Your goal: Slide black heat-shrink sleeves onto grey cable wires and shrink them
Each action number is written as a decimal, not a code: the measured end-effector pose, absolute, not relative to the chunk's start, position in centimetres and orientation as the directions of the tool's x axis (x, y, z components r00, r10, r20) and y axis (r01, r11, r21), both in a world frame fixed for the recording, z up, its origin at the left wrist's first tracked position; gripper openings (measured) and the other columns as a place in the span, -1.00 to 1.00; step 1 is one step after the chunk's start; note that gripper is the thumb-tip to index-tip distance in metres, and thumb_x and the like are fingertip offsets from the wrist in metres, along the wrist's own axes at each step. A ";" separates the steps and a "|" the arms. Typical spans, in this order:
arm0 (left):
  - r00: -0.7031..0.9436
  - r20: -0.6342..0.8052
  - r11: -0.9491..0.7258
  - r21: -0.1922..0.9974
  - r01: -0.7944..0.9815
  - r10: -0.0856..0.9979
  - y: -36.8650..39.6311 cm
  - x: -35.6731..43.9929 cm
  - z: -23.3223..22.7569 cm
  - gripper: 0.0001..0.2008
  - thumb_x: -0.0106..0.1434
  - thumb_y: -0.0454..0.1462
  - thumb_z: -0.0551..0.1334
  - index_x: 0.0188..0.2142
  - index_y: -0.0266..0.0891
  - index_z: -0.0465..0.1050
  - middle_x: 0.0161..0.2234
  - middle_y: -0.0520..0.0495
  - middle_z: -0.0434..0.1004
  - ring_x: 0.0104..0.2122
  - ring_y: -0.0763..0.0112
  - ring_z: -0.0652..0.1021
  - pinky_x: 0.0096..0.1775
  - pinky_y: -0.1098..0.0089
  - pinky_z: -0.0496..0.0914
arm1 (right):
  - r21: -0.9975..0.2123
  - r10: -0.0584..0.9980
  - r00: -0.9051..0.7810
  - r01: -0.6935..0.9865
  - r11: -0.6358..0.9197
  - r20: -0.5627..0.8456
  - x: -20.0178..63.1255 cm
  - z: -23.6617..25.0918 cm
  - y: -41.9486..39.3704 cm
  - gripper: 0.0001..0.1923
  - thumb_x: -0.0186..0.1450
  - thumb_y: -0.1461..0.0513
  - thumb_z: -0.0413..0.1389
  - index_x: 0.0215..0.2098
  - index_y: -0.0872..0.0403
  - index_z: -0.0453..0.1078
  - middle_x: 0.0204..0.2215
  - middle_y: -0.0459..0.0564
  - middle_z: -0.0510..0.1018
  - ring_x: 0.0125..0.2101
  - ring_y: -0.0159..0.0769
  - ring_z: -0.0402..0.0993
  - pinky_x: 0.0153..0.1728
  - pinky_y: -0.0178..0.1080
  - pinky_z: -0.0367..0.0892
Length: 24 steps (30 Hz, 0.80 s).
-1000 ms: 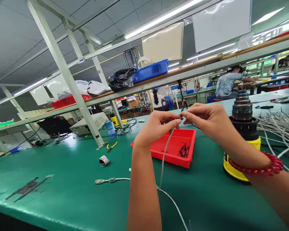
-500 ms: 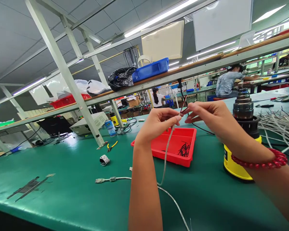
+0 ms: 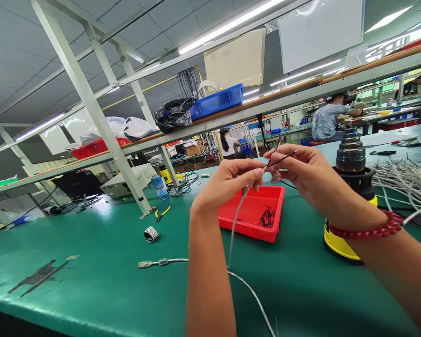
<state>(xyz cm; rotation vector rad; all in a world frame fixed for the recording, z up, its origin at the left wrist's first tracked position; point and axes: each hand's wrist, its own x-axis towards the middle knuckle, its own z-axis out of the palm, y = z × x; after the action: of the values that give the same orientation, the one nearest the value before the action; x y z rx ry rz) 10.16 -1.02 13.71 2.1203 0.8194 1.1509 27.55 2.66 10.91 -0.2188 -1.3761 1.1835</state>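
My left hand (image 3: 231,182) pinches a clear-jacketed silvery USB cable (image 3: 234,227) just below its stripped end, between thumb and fingertips. From that end fan out thin wires, a black wire (image 3: 286,157) and a dark red wire (image 3: 278,146). Closed on these wires near their base is my right hand (image 3: 305,171), its fingertips close to the left thumb. Below both hands sits a red tray (image 3: 257,235) holding short black tube pieces (image 3: 267,217). On the mat at left lies a USB plug (image 3: 145,264); my left forearm hides part of its cable.
A yellow heat gun (image 3: 349,248) stands nozzle up beside my right forearm, with a heap of cables (image 3: 407,187) beyond it. Yellow-handled pliers (image 3: 162,213), a tape roll (image 3: 150,234) and a blue can (image 3: 159,187) are at left. A shelf post (image 3: 126,171) rises there. People sit farther back.
My right fingers have shifted along the wires and turned, so the black wire now points out to the right over them. My left hand keeps its pinch nearly in place.
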 end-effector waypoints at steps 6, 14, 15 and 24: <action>0.408 0.510 -0.600 0.790 0.125 0.757 -0.9 10.8 13.7 -0.77 0.06 -0.26 0.43 -0.29 -0.29 0.52 -0.41 -0.03 0.58 -0.43 0.44 0.59 -0.34 0.46 0.49 | -0.705 0.753 -0.267 -0.620 0.344 0.602 27.8 11.1 2.4 -0.95 0.06 0.27 0.28 -0.47 0.07 0.52 -0.60 -0.17 0.46 -0.62 -0.55 0.34 -0.56 -0.48 0.36; 0.518 0.499 -0.607 0.793 0.050 0.695 -1.1 11.8 13.6 -0.82 0.26 -0.21 0.27 -0.24 -0.31 0.47 -0.34 -0.11 0.61 -0.41 0.41 0.61 -0.33 0.44 0.51 | -0.666 0.805 -0.389 -0.746 0.009 0.447 26.8 10.7 2.2 -0.81 -0.02 0.25 0.27 -0.47 0.06 0.35 -0.60 -0.23 0.34 -0.64 -0.55 0.20 -0.66 -0.46 0.21; 0.508 0.508 -0.610 0.791 0.044 0.695 -1.1 11.8 13.6 -0.82 0.25 -0.20 0.28 -0.26 -0.30 0.46 -0.34 -0.10 0.61 -0.41 0.41 0.61 -0.34 0.45 0.51 | -0.671 0.794 -0.395 -0.742 0.021 0.462 26.6 10.5 2.3 -0.79 0.01 0.21 0.29 -0.48 0.05 0.34 -0.60 -0.23 0.34 -0.63 -0.54 0.21 -0.64 -0.45 0.23; 0.440 0.556 -0.640 0.766 0.058 0.705 -1.8 9.8 14.1 -0.58 0.22 -0.17 0.31 0.05 -0.16 0.37 -0.43 -0.02 0.61 -0.41 0.34 0.63 -0.35 0.42 0.51 | -0.726 0.638 -0.361 -0.455 0.516 0.680 26.3 10.7 0.7 -0.79 0.20 0.13 0.22 -0.52 0.05 0.42 -0.61 -0.14 0.46 -0.56 -0.45 0.37 -0.50 -0.36 0.32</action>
<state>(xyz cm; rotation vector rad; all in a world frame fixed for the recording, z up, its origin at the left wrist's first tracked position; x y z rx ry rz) 9.75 -1.83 14.07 2.0122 0.6392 1.2159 26.31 0.69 10.70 -0.1622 -1.5682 1.1482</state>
